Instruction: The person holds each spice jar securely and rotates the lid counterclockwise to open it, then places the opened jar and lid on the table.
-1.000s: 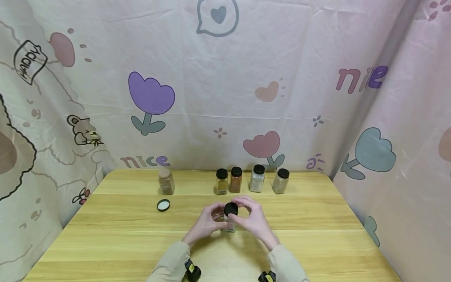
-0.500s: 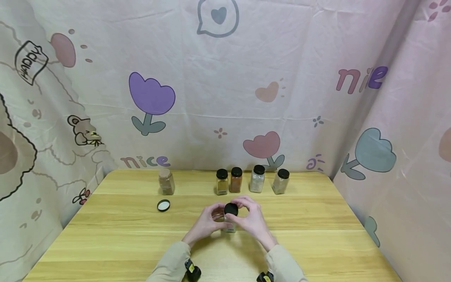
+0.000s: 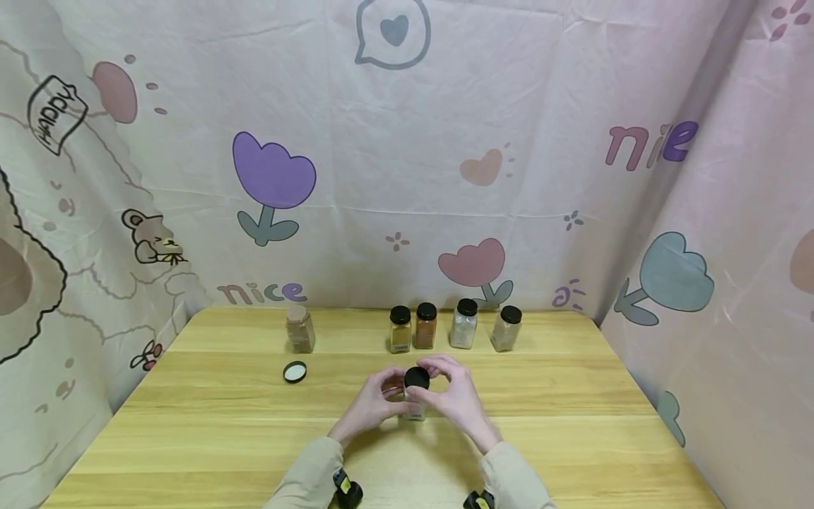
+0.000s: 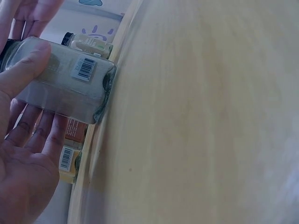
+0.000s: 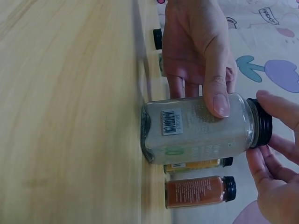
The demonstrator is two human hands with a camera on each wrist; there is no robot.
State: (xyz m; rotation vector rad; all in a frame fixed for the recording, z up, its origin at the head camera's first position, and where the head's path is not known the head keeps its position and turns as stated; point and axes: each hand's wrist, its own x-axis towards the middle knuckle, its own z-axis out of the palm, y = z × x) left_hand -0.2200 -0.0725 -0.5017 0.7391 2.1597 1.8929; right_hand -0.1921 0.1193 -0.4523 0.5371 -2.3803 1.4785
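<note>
A square glass spice jar (image 3: 415, 412) with a pale powder inside stands upright on the table. My left hand (image 3: 374, 404) grips its body, thumb across the near face beside the barcode label (image 5: 171, 122) and fingers behind. The black screw lid (image 3: 416, 377) sits on the jar's neck. Thumb and fingers of my right hand (image 3: 459, 397) pinch that lid from the right, as the right wrist view also shows. Part of the jar's body is hidden behind the left thumb.
Behind stand several lidded spice jars: yellow (image 3: 400, 331), red-brown (image 3: 426, 327), white (image 3: 463, 325) and pale grey (image 3: 506, 329). At left, a brown-filled jar (image 3: 301, 332) has no black lid; a black lid (image 3: 295, 372) lies white inside up before it. A printed curtain (image 3: 394, 141) hangs behind the table.
My right forearm has shifted very slightly to the left. Both hands keep their hold on the jar and its lid; the other jars have not moved.
</note>
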